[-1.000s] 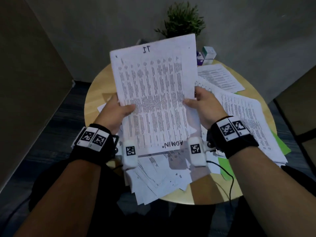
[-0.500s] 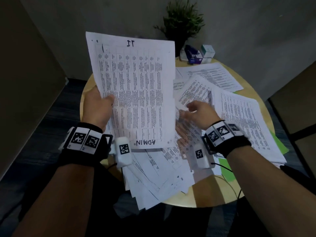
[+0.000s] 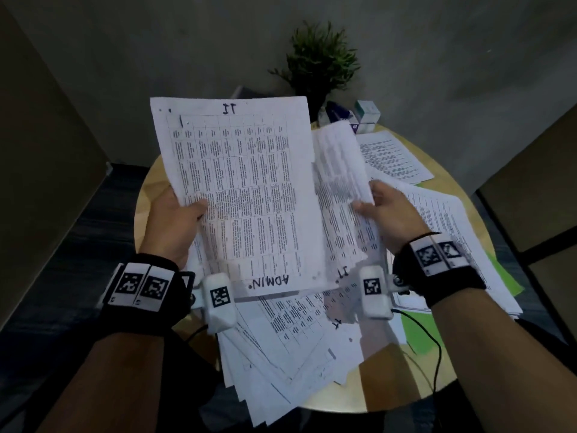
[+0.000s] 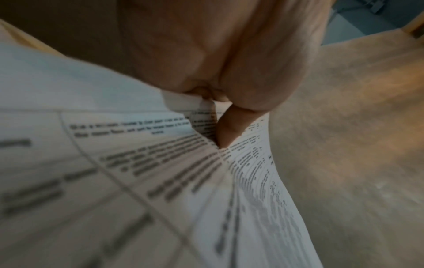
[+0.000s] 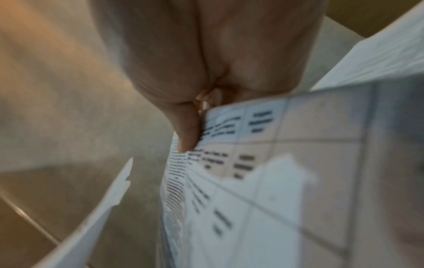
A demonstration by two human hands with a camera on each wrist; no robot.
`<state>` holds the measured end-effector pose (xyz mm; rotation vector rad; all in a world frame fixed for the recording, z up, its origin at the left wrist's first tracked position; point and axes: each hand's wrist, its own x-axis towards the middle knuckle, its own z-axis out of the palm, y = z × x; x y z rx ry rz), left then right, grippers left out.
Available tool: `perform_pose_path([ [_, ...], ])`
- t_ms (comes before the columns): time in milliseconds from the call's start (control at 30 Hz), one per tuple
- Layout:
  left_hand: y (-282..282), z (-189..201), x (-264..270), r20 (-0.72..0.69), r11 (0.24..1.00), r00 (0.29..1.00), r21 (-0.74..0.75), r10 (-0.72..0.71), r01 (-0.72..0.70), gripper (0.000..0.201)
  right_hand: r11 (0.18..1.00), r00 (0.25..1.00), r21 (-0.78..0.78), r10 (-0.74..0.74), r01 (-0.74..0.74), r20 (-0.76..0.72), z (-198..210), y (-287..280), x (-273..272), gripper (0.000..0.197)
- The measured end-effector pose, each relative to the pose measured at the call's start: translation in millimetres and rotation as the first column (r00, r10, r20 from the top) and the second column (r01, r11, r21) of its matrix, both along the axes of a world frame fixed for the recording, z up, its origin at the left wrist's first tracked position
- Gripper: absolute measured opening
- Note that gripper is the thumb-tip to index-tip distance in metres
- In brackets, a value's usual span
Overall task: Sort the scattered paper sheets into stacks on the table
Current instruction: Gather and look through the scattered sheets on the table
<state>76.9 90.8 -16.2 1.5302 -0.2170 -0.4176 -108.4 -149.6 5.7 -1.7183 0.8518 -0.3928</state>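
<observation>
Head view shows the left hand pinching a held stack upright above the table, probably to read its marks, while the right hand grips another sheet beside it, likely to add.

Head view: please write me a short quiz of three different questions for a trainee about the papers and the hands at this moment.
1. True or false: the left hand holds the sheet marked "ADMIN".
2. What does the right hand hold? A) a green sheet B) a printed sheet lifted off the table C) nothing
3. Fill in: behind the raised sheets, at the far edge of the round table, stands a potted ____.

Key: 1 true; 2 B, the printed sheet is pinched at its right edge; 3 plant.
</observation>
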Motion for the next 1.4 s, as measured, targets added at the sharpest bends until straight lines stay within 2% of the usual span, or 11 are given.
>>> perform_pose_path([
  [100, -4, -1, -1, -0.061, 0.993, 0.991, -0.024, -0.120, 0.119, 0.043, 0.966, 0.964, 0.250, 0.000, -0.069, 0.265, 12, 6, 10, 0.020],
  [233, -5, -2, -3, -0.152, 0.969, 0.958, -0.071, -0.245, 0.236, 0.038, 0.937, 0.941, 0.294, 0.087, -0.189, 0.327, 19, 22, 33, 0.039],
  [400, 4, -9, 6, 0.029, 0.993, 0.996, 0.082, -0.088, 0.086, 0.047, 0.940, 0.959, 0.217, 0.229, -0.262, 0.164, 20, 13, 51, 0.020],
  [467, 8, -8, 11, 0.114, 0.990, 0.993, 0.131, 0.033, -0.048, 0.048, 0.953, 0.951, -0.023, 0.299, -0.302, -0.079, 19, -7, 56, 0.016],
  [567, 15, -7, 17, 0.141, 0.970, 0.972, 0.135, 0.185, -0.204, 0.041, 0.657, 0.725, -0.431, 0.265, -0.618, -0.636, 8, -30, 67, 0.031],
  [733, 24, -7, 22, 0.178, 0.948, 0.960, 0.196, 0.216, -0.250, 0.033, 0.280, 0.293, -0.229, 0.214, -0.932, -0.932, -14, -36, 92, 0.078],
  [767, 24, -6, 22, 0.185, 0.947, 0.960, 0.206, 0.211, -0.248, 0.030, 0.282, 0.268, -0.201, 0.221, -0.938, -0.938, -13, -35, 95, 0.074],
  [867, 25, -3, 19, 0.214, 0.948, 0.958, 0.211, 0.192, -0.237, 0.030, 0.437, 0.402, -0.273, 0.237, -0.857, -0.884, -18, -24, 99, 0.052],
  [1100, 22, -3, 21, 0.147, 0.962, 0.971, 0.168, 0.190, -0.214, 0.041, 0.706, 0.546, -0.298, 0.147, -0.642, -0.825, -49, 9, 93, 0.062],
  [1300, 24, -2, 23, 0.099, 0.959, 0.967, 0.142, 0.234, -0.247, 0.042, 0.709, 0.482, -0.335, 0.007, -0.620, -0.876, -62, 26, 86, 0.095],
  [1400, 25, -1, 25, 0.100, 0.958, 0.968, 0.150, 0.232, -0.245, 0.040, 0.834, 0.564, -0.304, 0.010, -0.460, -0.826, -63, 33, 78, 0.091],
])
